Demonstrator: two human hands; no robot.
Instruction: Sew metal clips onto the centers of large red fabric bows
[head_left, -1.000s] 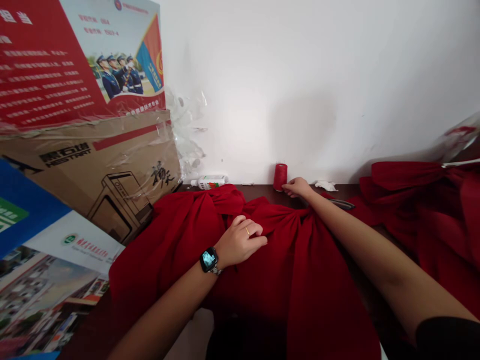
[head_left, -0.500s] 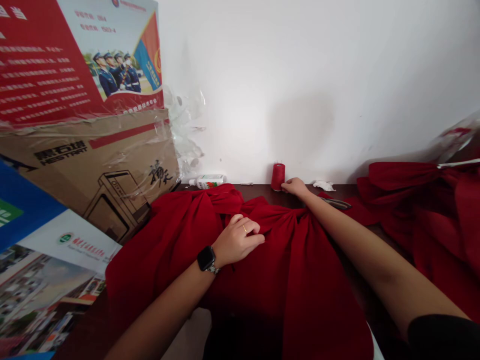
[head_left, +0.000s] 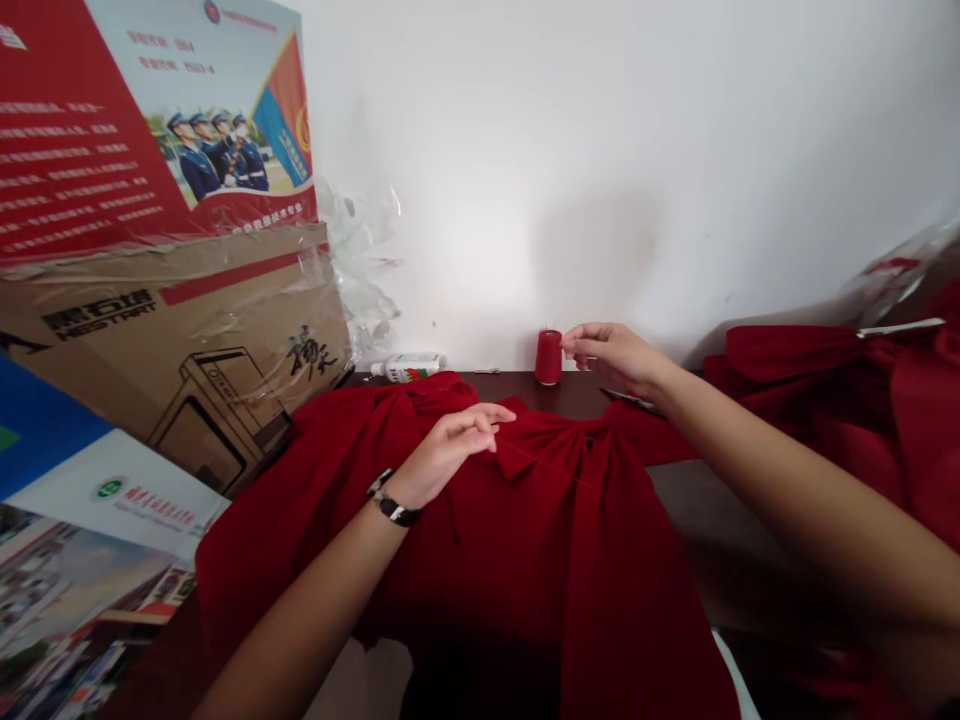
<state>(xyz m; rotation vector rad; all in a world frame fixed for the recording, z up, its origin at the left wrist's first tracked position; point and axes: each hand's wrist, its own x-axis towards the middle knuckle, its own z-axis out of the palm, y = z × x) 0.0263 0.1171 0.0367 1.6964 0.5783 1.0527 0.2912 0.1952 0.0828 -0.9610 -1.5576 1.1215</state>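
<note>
A large piece of gathered red cloth spreads over the table and hangs down in front of me. Above it is my left hand, thumb and fingers pinched together. A thin red thread runs from near those fingertips across the cloth to the right. My right hand is raised just right of the red thread spool, its fingertips pinched close to the top of the spool. What these fingertips hold, if anything, is too small to make out. The spool stands upright against the wall.
Dark scissors lie partly behind my right hand. A white bottle lies on its side by the wall. Printed cardboard boxes stand on the left, and more red cloth is heaped on the right.
My right hand has risen from the spool's base to beside its top. My left hand has turned over and moved slightly up and left. The thin thread now shows.
</note>
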